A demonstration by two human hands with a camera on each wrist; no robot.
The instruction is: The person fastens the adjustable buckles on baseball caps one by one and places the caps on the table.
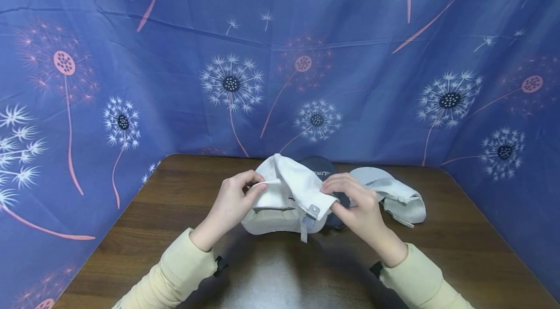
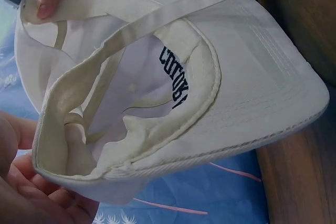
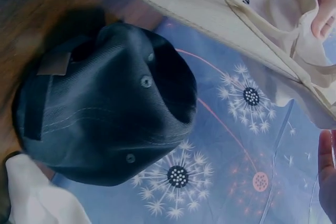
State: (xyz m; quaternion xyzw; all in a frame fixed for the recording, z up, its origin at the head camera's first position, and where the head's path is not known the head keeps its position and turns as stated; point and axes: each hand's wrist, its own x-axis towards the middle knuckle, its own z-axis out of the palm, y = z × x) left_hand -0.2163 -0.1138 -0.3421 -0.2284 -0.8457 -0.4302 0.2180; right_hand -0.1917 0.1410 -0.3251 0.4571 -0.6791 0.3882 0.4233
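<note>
Both hands hold up a white baseball cap (image 1: 302,178) above the table, its inside and brim (image 2: 257,77) facing the left wrist camera. My left hand (image 1: 229,204) pinches the cap's edge on the left, thumb and fingers on either side of the fabric. On the other side, my right hand (image 1: 360,207) grips the rim near the back strap's metal buckle (image 1: 314,211). A loose strap end (image 2: 189,9) crosses the opening. Dark lettering (image 2: 174,77) shows inside the crown. Part of the right hand is out of frame in its wrist view.
Behind the held cap lies a dark cap (image 3: 110,108), partly hidden in the head view. A light grey-white cap (image 1: 402,199) rests to its right. The brown wooden table (image 1: 459,250) is bordered by a blue dandelion-print cloth (image 1: 363,80).
</note>
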